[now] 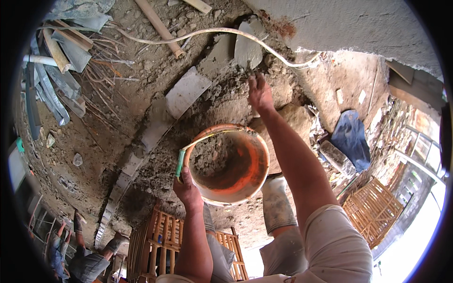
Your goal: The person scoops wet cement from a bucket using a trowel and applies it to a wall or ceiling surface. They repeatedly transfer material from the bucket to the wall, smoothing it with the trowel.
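An orange bucket (262, 162) with a pale, mortar-smeared rim is tilted in front of my legs, with grey-brown mortar (207, 160) along its inner left side. My left hand (188, 192) is closed on its left rim, just below the green grip (180, 162) of the wire handle. Reaching forward, my right hand (261, 94) is closed round the handle of a trowel; the handle's end shows below the fist. The mortar-coated trowel blade (247, 51) lies ahead of the hand, over wet mortar (219, 54) at the end of a row of pale blocks (188, 92).
A pale hose (203, 31) arches across the trowel blade. Scrap metal and wood (61, 70) lie at far left, a concrete slab (358, 28) at upper right. A dark blue cloth (351, 139) and bamboo racks (373, 212) (163, 240) stand about. Other people (89, 264) are at lower left.
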Demonstrator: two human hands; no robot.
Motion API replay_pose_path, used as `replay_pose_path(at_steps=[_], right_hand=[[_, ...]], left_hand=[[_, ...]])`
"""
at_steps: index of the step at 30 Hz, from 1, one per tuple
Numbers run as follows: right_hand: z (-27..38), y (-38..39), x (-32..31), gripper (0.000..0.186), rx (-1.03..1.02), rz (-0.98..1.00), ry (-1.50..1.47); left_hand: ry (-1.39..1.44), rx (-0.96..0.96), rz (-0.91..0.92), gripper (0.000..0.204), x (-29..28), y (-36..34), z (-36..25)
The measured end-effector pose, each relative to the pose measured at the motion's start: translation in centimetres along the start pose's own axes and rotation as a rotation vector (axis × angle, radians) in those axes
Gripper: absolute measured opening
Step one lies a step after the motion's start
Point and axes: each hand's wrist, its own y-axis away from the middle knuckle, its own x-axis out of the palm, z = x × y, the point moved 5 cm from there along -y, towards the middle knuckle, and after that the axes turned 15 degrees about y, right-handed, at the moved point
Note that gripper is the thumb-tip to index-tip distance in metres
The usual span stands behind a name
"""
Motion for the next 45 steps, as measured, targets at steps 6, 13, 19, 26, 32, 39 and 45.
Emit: replay_pose_path(at_steps=[6, 13, 19, 26, 32, 39, 45], right_hand=[[-2.3, -3.9, -0.2, 0.060, 0.026, -0.045, -0.124], [-1.4, -0.9, 0.8, 0.053, -0.116, -0.023, 0.037], [-3.1, -5.9, -1.2, 0.056, -0.060, 0.005, 0.057], [3.0, 6.2, -1.8, 0.050, -0.176, 0.337, 0.503], [1.1, 8.7, -5.7, 0.053, -0.234, 0.148, 0.654], [4.7, 5.0, -7.7, 0.049, -0.158, -0.117, 0.912], [11.7, 2.6, -6.4, 0.036, -0.047, 0.118, 0.986]], left_hand=[[0.001, 0.012, 0.049, 0.060, 0.3, -0.4, 1.3], [0.016, 0.058, 0.011, 0.057, -0.8, -0.4, 0.7], [0.005, -0.002, 0.010, 0.055, 1.2, 0.1, 0.6], [-0.025, 0.077, -0.026, 0.055, -0.4, -0.1, 0.2], [0.120, 0.052, 0.020, 0.046, 0.3, -0.3, 0.3], [-0.005, 0.044, -0.010, 0.044, 0.4, -0.4, 0.7], [0.000, 0.004, -0.020, 0.043, -0.4, -0.5, 1.5]])
